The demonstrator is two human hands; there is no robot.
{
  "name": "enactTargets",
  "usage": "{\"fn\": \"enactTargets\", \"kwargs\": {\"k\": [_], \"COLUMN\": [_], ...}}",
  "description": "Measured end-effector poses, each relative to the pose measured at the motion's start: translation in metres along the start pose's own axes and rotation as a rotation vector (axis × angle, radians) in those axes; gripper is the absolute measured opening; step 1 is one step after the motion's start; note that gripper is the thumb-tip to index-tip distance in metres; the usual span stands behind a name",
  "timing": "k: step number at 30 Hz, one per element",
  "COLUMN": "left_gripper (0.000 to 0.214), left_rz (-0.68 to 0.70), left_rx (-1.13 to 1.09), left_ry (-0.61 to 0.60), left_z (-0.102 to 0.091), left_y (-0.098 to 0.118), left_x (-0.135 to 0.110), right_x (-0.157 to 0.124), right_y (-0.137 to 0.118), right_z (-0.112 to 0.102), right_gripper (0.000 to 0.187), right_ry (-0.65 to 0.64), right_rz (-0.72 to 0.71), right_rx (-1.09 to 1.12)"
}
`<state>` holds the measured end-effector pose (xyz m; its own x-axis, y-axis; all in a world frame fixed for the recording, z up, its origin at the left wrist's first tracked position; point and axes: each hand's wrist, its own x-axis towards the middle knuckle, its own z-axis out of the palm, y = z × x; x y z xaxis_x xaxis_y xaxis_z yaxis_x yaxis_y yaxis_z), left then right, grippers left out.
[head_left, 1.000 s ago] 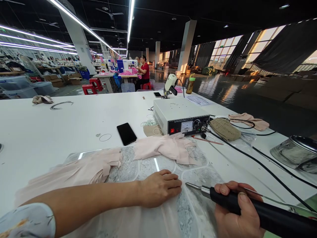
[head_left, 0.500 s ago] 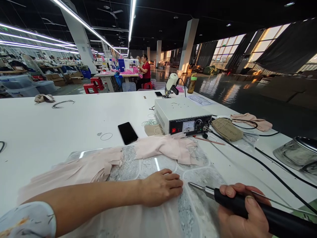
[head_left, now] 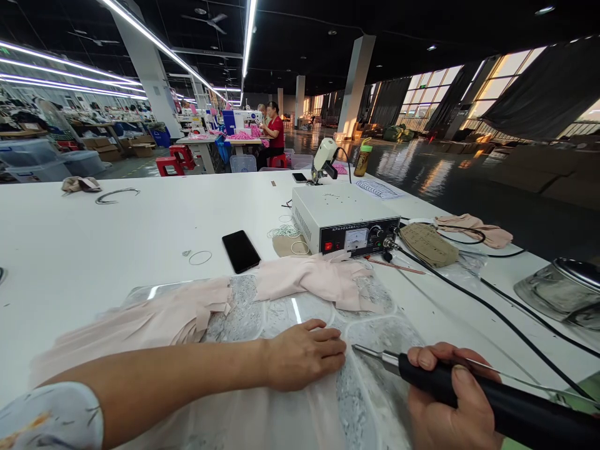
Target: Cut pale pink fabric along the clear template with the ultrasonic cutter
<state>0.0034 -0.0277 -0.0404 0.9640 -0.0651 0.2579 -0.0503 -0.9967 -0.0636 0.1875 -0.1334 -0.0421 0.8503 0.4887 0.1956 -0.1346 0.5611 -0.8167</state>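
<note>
My left hand (head_left: 304, 355) lies palm down, its fingers flat and close together, on a thin pale pink cloth (head_left: 272, 409). The cloth rests on a clear plastic sheet over a grey patterned board (head_left: 359, 409). In my right hand (head_left: 452, 394) is a black ultrasonic handpiece (head_left: 422, 372) with a pointed metal tip. That tip is just right of my left fingertips, close to the cloth's edge; whether it touches the board I cannot tell. A thin metal strip (head_left: 510, 376) runs out behind my right fingers. Pale pink cloth pieces lie in a left pile (head_left: 154, 319) and a far pile (head_left: 309, 281).
A white control box (head_left: 347, 209) stands behind the far pile, its black cable (head_left: 469, 297) running along the right. Around it are a phone (head_left: 240, 251), elastic loops (head_left: 284, 231), beige pads (head_left: 429, 244) and a glass jar (head_left: 557, 290). A person (head_left: 274, 134) sits sewing farther off.
My right hand and the handpiece have shifted slightly left, bringing the tip nearer my left fingers. My left hand stays in place on the cloth.
</note>
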Motion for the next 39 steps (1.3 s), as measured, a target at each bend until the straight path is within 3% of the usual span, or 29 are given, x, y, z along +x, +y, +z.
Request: {"fn": "enactTargets", "kwargs": {"k": [7, 20, 39], "left_gripper": [0.02, 0.024, 0.019], "left_rz": [-0.004, 0.002, 0.001], "left_rx": [0.013, 0.021, 0.031], "left_ry": [0.006, -0.033, -0.034], "left_z": [-0.001, -0.001, -0.001], "left_y": [0.0, 0.0, 0.0], "left_x": [0.001, 0.002, 0.002], "right_x": [-0.001, -0.002, 0.002], "right_y": [-0.003, -0.009, -0.003], "right_z": [0.005, 0.018, 0.021], "right_gripper": [0.017, 0.018, 0.019], "right_ry": [0.074, 0.038, 0.003], "right_rz": [0.016, 0.019, 0.009], "right_rx": [-0.014, 0.004, 0.005]}}
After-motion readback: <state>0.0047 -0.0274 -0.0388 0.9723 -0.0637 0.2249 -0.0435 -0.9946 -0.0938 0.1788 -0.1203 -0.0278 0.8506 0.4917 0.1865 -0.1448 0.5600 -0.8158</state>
